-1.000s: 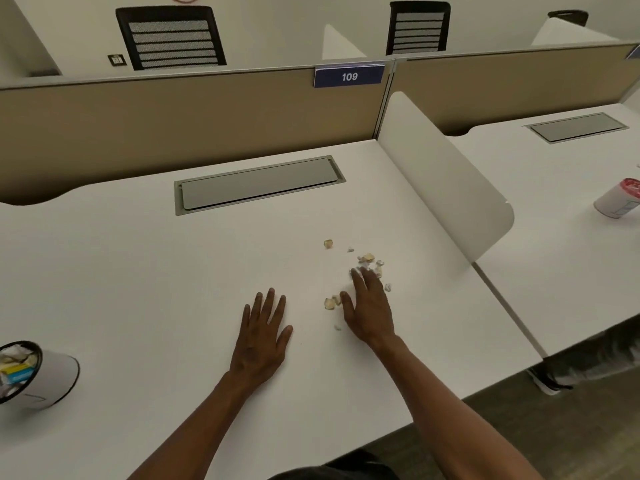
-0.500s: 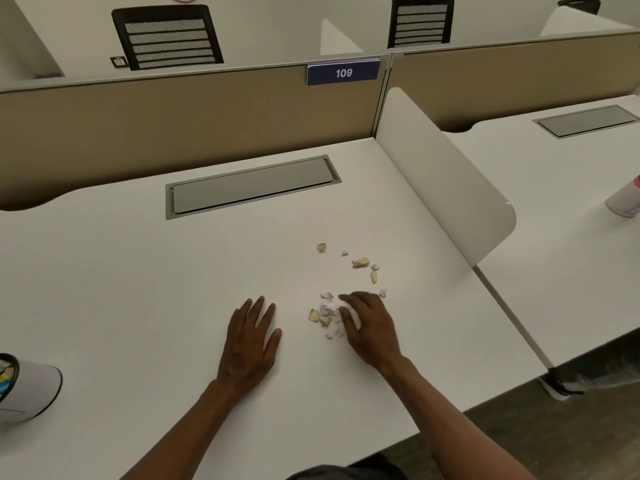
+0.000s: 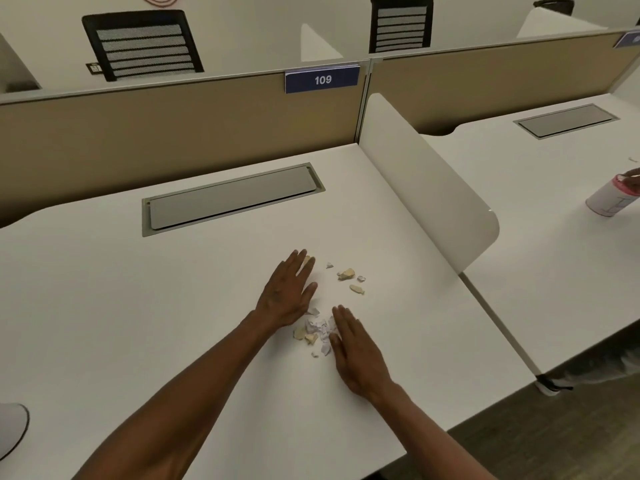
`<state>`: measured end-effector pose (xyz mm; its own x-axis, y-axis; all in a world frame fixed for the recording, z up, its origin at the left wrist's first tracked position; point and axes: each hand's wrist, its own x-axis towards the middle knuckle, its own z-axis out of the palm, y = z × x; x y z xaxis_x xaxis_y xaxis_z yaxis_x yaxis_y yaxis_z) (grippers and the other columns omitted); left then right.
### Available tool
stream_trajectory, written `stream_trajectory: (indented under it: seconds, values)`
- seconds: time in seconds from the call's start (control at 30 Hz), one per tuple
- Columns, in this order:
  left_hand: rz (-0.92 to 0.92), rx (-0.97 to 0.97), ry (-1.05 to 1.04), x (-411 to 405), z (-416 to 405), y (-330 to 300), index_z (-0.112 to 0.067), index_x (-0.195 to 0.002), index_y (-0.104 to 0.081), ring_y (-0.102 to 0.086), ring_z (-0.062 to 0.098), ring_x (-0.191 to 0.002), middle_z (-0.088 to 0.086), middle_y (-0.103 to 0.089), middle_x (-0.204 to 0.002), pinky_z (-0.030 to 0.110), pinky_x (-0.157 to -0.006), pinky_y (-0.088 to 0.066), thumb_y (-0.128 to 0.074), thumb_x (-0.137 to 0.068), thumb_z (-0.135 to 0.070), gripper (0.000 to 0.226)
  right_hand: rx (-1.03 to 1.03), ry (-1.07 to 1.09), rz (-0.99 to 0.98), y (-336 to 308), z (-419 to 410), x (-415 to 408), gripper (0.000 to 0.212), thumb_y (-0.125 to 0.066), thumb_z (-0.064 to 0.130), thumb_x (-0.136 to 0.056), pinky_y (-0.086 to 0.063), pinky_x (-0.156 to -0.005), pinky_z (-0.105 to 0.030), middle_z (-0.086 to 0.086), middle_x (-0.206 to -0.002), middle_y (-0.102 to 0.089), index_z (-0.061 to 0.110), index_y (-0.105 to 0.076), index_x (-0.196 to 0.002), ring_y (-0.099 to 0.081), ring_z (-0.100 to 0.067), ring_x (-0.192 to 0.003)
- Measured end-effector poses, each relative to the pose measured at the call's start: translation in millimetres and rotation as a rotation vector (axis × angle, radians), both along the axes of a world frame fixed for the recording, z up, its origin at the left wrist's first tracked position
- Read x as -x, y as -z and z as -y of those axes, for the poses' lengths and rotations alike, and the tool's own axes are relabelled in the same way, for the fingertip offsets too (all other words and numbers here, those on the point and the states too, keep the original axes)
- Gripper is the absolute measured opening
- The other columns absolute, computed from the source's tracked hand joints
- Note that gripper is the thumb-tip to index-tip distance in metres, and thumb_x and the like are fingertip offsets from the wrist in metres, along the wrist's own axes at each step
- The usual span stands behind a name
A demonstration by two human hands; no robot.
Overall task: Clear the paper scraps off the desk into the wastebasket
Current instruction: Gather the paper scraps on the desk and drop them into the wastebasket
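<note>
A small heap of white and tan paper scraps (image 3: 317, 332) lies on the white desk (image 3: 138, 306). My left hand (image 3: 289, 292) rests flat just left of and beyond the heap, fingers together, its fingertips over one tan scrap (image 3: 307, 260). My right hand (image 3: 356, 351) lies flat on the heap's right side, touching it. A few loose scraps (image 3: 348, 274) sit farther back to the right. Only the edge of the white wastebasket (image 3: 12, 427) shows at the lower left. Neither hand holds anything.
A grey cable-tray lid (image 3: 232, 197) is set into the desk behind the scraps. A white divider panel (image 3: 426, 188) stands along the right edge. On the neighbouring desk another person's hand touches a white cup with a pink rim (image 3: 611, 199).
My left hand has slid forward and right to the far side of the scraps. My right hand has pulled scraps into a heap and flattened beside it. The view shifted right, so the wastebasket is mostly cut off.
</note>
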<state>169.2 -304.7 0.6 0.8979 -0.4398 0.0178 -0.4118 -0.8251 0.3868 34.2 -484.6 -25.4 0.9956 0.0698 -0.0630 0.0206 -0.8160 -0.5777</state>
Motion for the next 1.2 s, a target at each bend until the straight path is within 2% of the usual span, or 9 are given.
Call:
stream_trajectory:
  seconds: [0.1,0.23,0.53,0.67,0.8,0.93,1.0,1.07,1.2]
  values:
    - [-0.046,-0.118,0.052,-17.4,16.3,1.5,-0.02,-0.16,-0.009,0.001,0.019,-0.156,0.003,-0.003,-0.169,0.041,-0.127,-0.005,-0.028,-0.106,-0.042,0.061,-0.026,0.094,0.063,-10.0,7.9,-8.4,0.054,-0.035,0.039,-0.105,-0.018,-0.119,-0.02,0.007,-0.163,-0.025,0.029,-0.024,-0.156,-0.022,-0.008,-0.15]
    - [-0.111,-0.187,0.08,-20.3,20.0,10.3,-0.015,-0.16,-0.011,-0.003,0.021,-0.156,0.006,-0.006,-0.169,0.042,-0.127,-0.006,-0.029,-0.106,-0.04,0.062,0.03,0.172,0.126,-21.4,29.6,-41.3,0.053,-0.041,0.032,-0.105,-0.019,-0.123,-0.029,-0.003,-0.163,-0.027,0.016,-0.03,-0.155,-0.02,-0.016,-0.152]
    - [-0.07,0.061,0.048,45.8,2.1,20.4,-0.019,-0.157,-0.028,-0.021,0.016,-0.153,0.001,-0.028,-0.164,0.039,-0.126,-0.01,-0.036,-0.107,-0.024,0.051,0.092,-0.009,-0.004,-19.4,50.6,-93.0,0.058,-0.034,0.03,-0.106,-0.018,-0.125,-0.039,-0.009,-0.165,-0.02,0.011,-0.016,-0.158,-0.013,-0.023,-0.154]
    - [-0.047,0.173,0.029,59.3,-4.5,18.8,-0.018,-0.155,-0.033,-0.031,0.013,-0.149,-0.001,-0.035,-0.161,0.042,-0.125,-0.016,-0.04,-0.105,-0.017,0.05,0.125,-0.058,-0.025,-8.1,39.9,-78.5,0.058,-0.029,0.032,-0.108,-0.012,-0.126,-0.037,-0.006,-0.167,-0.015,0.011,-0.01,-0.159,-0.007,-0.02,-0.155]
    - [0.016,0.21,0.007,41.2,1.5,11.2,-0.014,-0.153,-0.037,-0.032,0.018,-0.149,0.003,-0.039,-0.158,0.039,-0.125,-0.019,-0.041,-0.105,-0.017,0.048,0.097,-0.093,0.0,-2.3,24.7,-48.2,0.056,-0.027,0.031,-0.108,-0.013,-0.126,-0.036,-0.001,-0.167,-0.013,0.016,-0.01,-0.159,-0.006,-0.016,-0.155]
    - [-0.038,0.154,0.052,7.9,17.8,1.5,-0.016,-0.156,-0.029,-0.02,0.018,-0.153,0.003,-0.028,-0.164,0.036,-0.125,-0.019,-0.035,-0.107,-0.025,0.05,-0.029,-0.025,0.012,-4.4,19.7,-26.7,0.054,-0.035,0.033,-0.106,-0.019,-0.123,-0.027,0.003,-0.164,-0.023,0.024,-0.021,-0.157,-0.02,-0.01,-0.151]
    - [-0.058,0.074,0.113,-5.7,26.9,0.4,-0.018,-0.158,-0.023,-0.013,0.018,-0.155,0.002,-0.019,-0.167,0.037,-0.125,-0.019,-0.032,-0.108,-0.029,0.052,-0.053,0.094,0.075,-8.6,21.1,-24.0,0.052,-0.044,0.031,-0.104,-0.025,-0.117,-0.023,0.001,-0.159,-0.036,0.02,-0.033,-0.154,-0.033,-0.013,-0.145]
    - [-0.078,-0.029,0.166,-13.8,35.1,2.1,-0.02,-0.159,-0.02,-0.009,0.019,-0.156,0.002,-0.015,-0.168,0.04,-0.126,-0.017,-0.029,-0.108,-0.034,0.054,-0.018,0.147,0.13,-10.9,22.9,-23.9,0.05,-0.05,0.027,-0.101,-0.03,-0.116,-0.026,-0.005,-0.152,-0.045,0.013,-0.042,-0.149,-0.04,-0.019,-0.141]
    - [-0.092,-0.146,0.239,-6.2,38.5,11.3,-0.018,-0.157,-0.026,-0.011,0.022,-0.155,0.003,-0.018,-0.167,0.043,-0.125,-0.018,-0.027,-0.108,-0.035,0.052,0.074,0.011,0.071,-6.6,23.1,-18.6,0.049,-0.041,0.029,-0.105,-0.025,-0.123,-0.032,-0.004,-0.159,-0.037,0.013,-0.039,-0.151,-0.024,-0.019,-0.151]
